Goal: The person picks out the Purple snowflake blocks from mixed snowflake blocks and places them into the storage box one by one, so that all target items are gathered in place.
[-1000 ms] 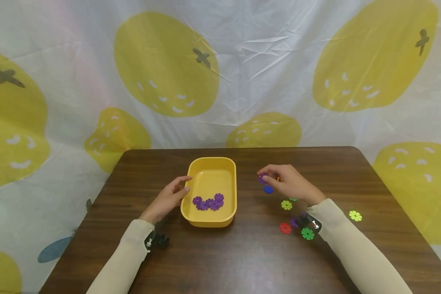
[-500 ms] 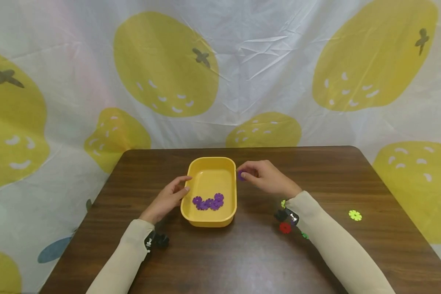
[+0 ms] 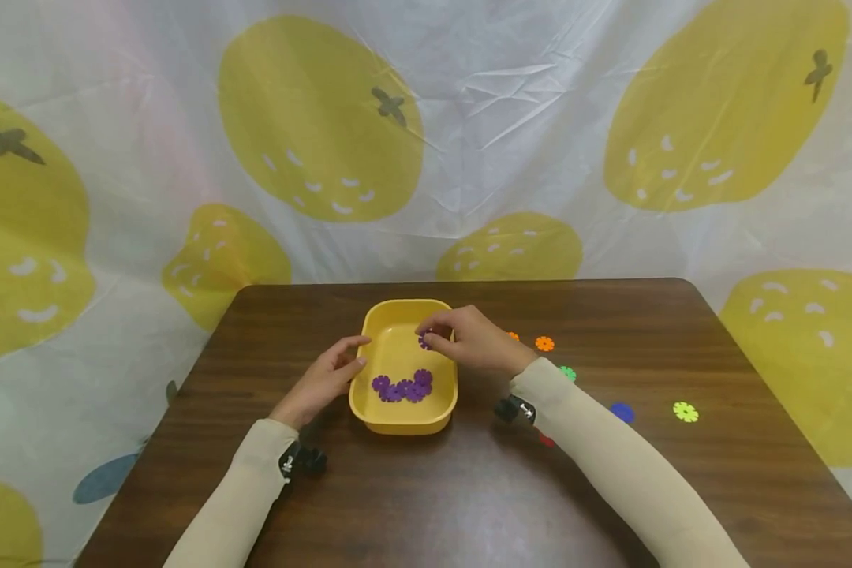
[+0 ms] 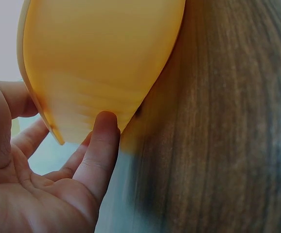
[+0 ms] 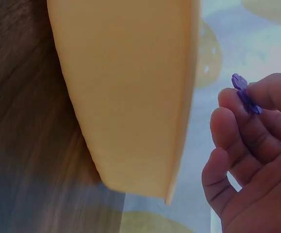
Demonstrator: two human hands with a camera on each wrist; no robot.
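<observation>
A yellow plastic tray (image 3: 406, 427) stands on the table, with several purple snowflake discs (image 3: 415, 391) clustered inside toward its near end. My left hand (image 3: 318, 386) holds the tray's left side, thumb and fingers at the rim; the left wrist view shows fingertips against the outer wall (image 4: 101, 63). Over the far right part of the tray, my right hand (image 3: 477, 345) pinches another purple snowflake disc (image 5: 239, 81) between thumb and fingers. That disc is held above the tray floor.
Loose snowflake discs lie right of the tray: an orange one (image 3: 544, 344), a green one (image 3: 567, 373), a blue one (image 3: 622, 412) and a yellow-green one (image 3: 685, 412). A red disc (image 3: 547, 440) is mostly hidden by the right sleeve. A fruit-patterned curtain (image 3: 461, 158) hangs behind the table.
My right hand has carried the purple disc leftward from among the loose discs, past the right rim, to above the tray. The left hand and tray have stayed put.
</observation>
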